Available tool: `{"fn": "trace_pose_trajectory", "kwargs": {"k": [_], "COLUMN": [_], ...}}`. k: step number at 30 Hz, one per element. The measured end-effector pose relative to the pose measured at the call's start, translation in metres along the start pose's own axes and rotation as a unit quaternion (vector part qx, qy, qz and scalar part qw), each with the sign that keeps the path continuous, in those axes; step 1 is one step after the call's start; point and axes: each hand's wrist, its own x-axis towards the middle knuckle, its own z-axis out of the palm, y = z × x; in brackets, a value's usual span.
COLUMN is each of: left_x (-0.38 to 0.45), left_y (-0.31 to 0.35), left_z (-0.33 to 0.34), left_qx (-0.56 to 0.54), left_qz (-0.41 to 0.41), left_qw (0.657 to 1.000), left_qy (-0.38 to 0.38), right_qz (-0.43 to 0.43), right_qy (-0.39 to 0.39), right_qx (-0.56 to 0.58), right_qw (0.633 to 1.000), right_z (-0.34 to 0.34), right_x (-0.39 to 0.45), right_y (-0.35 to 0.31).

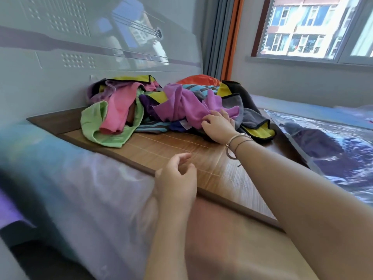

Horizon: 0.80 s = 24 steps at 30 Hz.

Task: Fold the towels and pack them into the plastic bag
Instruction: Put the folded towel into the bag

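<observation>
Head view. A heap of unfolded towels lies at the far end of a wooden board, against the grey wall panel. The heap's long axis runs left to right across the view, parallel to the wall. At its left end a green towel curls around a pink towel. A purple towel is draped across the middle, its length running from upper left to lower right. A grey towel with a yellow face and black edging trails off the right end toward the plastic bag. The bag lies flat on the bed to the right of the board, just beside the heap, its long axis running from the heap toward the near right. Which way its mouth faces cannot be told.

The right hand reaches forward, fingers bent downward onto the purple towel's near edge, gathering the cloth. Bracelets circle the wrist. The left hand hovers over the board's near edge, well apart from the heap, fingers loosely curled and holding nothing.

A window stands at upper right, beside a grey and orange curtain.
</observation>
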Motion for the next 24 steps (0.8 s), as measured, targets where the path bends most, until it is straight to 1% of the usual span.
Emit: {"fn": "trace_pose_trajectory", "kwargs": {"k": [3,6,8,10,13,17,20,24], "left_x": [-0.008,-0.023,-0.036,-0.052,-0.081,-0.110,-0.117,-0.117], "left_y": [0.008,0.017,0.021,0.027,0.035,0.038,0.037,0.023], "left_z": [0.008,0.013,0.017,0.019,0.017,0.014,0.011,0.008], "left_qx": [0.023,-0.021,-0.052,-0.090,-0.157,-0.214,-0.176,-0.084], "left_qz": [-0.009,-0.012,-0.009,-0.012,-0.048,-0.085,-0.068,-0.024], "left_qw": [1.000,1.000,0.998,0.996,0.986,0.973,0.982,0.995], "left_qy": [-0.003,-0.018,-0.021,-0.003,0.029,0.016,0.029,0.043], "right_qz": [-0.014,-0.031,-0.069,-0.092,-0.067,-0.046,-0.061,-0.051], "right_qy": [0.025,0.055,0.083,0.100,0.095,0.137,0.161,0.127], "right_qx": [0.028,0.095,0.093,0.095,0.107,0.128,0.121,0.136], "right_qw": [0.999,0.993,0.990,0.986,0.987,0.981,0.978,0.981], "right_z": [-0.005,-0.016,-0.027,-0.040,-0.055,-0.065,-0.078,-0.096], "right_x": [-0.013,-0.061,-0.108,-0.156,-0.224,-0.296,-0.317,-0.322], "right_y": [0.002,0.001,0.000,0.003,0.016,0.033,0.036,0.035]}}
